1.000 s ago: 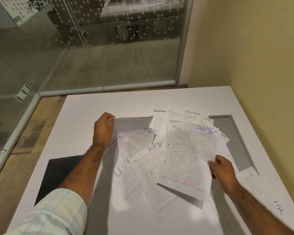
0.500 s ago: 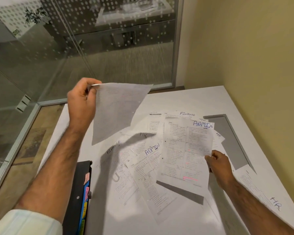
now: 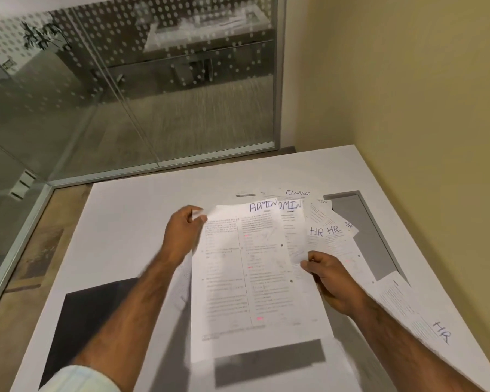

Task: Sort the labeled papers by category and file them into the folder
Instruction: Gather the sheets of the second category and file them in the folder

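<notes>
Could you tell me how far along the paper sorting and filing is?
Done: two ADMIN sheets overlap, and two HR sheets lie side by side. In hand: the left hand pinches the top one's corner while the right hand grips their right edge. Left: the FINANCE sheet and a lone HR sheet lie apart; no paper shows in the black folder.

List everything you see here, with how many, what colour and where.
ADMIN sheets: two, white, overlapped at centre, held up.
HR sheets: three, white, fanned right of them; a fourth at the table's right edge.
FINANCE sheet: one, white, farthest back.
other sheets: partly hidden, uncounted.
folder: one, black, near left.
table: one, white, under everything.
recess: one, grey, table's right side.
glass partition: one, dotted, far left.
wall: one, yellow, right.
sleeve: one, pale, left forearm.
left hand: pinches front ADMIN sheet's top corner.
right hand: grips ADMIN sheets' right edge.
</notes>
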Available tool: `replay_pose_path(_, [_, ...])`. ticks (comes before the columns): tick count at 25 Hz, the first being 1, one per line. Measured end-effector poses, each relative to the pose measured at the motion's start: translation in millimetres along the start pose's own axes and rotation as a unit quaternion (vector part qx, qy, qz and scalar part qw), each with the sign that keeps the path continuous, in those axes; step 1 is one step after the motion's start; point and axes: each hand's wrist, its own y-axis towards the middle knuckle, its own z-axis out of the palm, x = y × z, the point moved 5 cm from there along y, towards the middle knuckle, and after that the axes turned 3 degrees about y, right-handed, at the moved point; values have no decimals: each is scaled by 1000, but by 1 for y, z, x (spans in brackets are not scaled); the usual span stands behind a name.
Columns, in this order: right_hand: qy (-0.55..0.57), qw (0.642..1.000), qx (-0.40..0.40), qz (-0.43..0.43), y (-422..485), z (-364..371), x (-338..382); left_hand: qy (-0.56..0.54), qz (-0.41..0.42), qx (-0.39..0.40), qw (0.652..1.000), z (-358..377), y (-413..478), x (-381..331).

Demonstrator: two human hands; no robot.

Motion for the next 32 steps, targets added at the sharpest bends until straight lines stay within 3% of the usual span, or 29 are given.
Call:
replay_pose_path(2, [41,999,26,15,-6,8,-1,-6,-20,-11,1000,9,-12,13])
replay_pose_path(4, [54,997,47,25,-13,17,-1,-81,-63,13,995,17,-33,23])
replay_pose_path(5, [57,997,53,28,-15,20,-3,-162,-109,64,979,25,-49,29])
replay_pose_path(7, [54,996,55,40,-17,27,-9,-309,-216,191,906,44,-92,45])
replay_pose_path(9, [33,997,47,48,-16,30,-18,-358,-249,240,867,58,-126,64])
replay_pose_path(13, [-28,996,-65,59,-14,12,-30,-325,-227,203,895,80,-145,88])
replay_pose_path(17, [-132,990,17,46,-7,12,-46,-337,-201,169,904,79,-139,71])
replay_pose_path(20, [-136,990,-26,30,1,1,-57,-241,-191,154,939,82,-132,76])
replay_pose_path(24, [-78,986,-146,2,-2,-42,-48,-10,-191,37,981,75,-108,122])
replay_pose_path(28, [-68,976,-205,8,-20,-86,-35,175,-166,32,970,81,-88,148])
replay_pose_path(32, [-65,971,-228,22,-34,-104,-37,326,-165,11,931,92,-71,167])
